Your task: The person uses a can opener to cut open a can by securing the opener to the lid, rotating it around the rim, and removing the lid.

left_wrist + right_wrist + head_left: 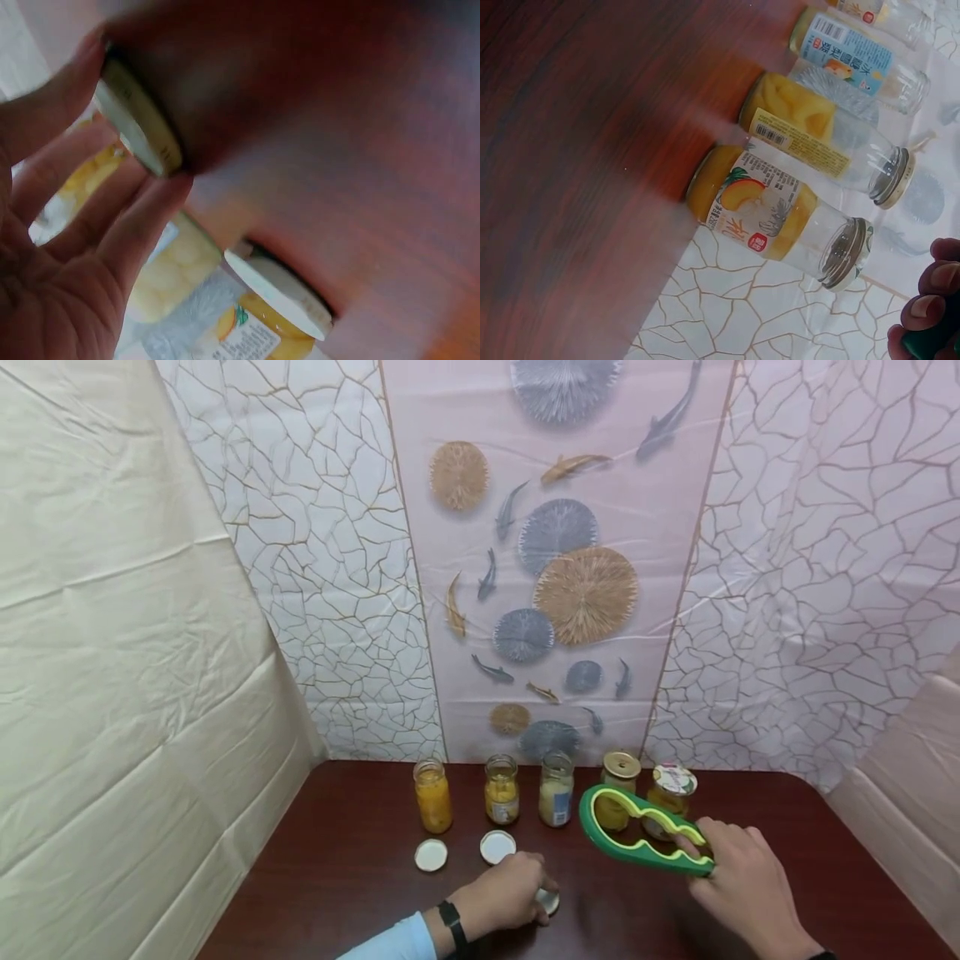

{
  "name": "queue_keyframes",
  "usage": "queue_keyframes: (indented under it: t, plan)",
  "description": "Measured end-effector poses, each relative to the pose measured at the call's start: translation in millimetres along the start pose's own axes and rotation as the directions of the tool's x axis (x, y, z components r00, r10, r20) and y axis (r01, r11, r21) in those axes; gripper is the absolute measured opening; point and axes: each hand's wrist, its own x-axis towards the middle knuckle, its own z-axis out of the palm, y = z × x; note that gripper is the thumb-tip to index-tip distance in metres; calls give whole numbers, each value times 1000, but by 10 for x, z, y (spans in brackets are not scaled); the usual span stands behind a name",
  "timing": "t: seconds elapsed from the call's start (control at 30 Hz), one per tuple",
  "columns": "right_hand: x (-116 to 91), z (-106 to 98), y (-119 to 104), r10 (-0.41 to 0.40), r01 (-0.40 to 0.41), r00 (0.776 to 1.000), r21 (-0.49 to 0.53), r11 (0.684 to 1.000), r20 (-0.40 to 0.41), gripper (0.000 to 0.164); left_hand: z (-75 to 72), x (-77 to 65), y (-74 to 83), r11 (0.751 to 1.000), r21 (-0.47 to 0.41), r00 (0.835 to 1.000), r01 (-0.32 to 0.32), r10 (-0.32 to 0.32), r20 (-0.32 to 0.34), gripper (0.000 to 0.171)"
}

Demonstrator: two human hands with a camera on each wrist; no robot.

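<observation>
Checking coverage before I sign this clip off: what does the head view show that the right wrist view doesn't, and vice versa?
Only the head view: the left hand pinching a loose lid, two more lids on the table, and the orange-filled jar at the row's far left.

Only the right wrist view: the peach picture on the end jar, and the yellow label on its neighbour.

Both: the table, those two lidded jars, and the right hand with the green opener.

Chinese characters [864, 57], barcode [829, 28] on blue label [877, 69]
</observation>
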Motion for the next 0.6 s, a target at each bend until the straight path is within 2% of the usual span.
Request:
queue_keyframes:
  t: [0.13, 0.27, 0.6]
  plan:
    - [15, 21, -25, 1, -1, 1000, -1, 1000, 14, 33, 27, -4, 4, 1000, -5, 1000, 19, -19, -21, 37]
    - [44, 51, -50, -13, 13, 1000, 2, 1000, 25, 34, 20, 23, 13, 999, -2, 999, 46, -46, -8, 37]
    - [46, 71, -77, -28, 28, 1000, 17, 999, 0, 28, -12, 56, 83, 997, 66, 999, 46, -46, 5, 29]
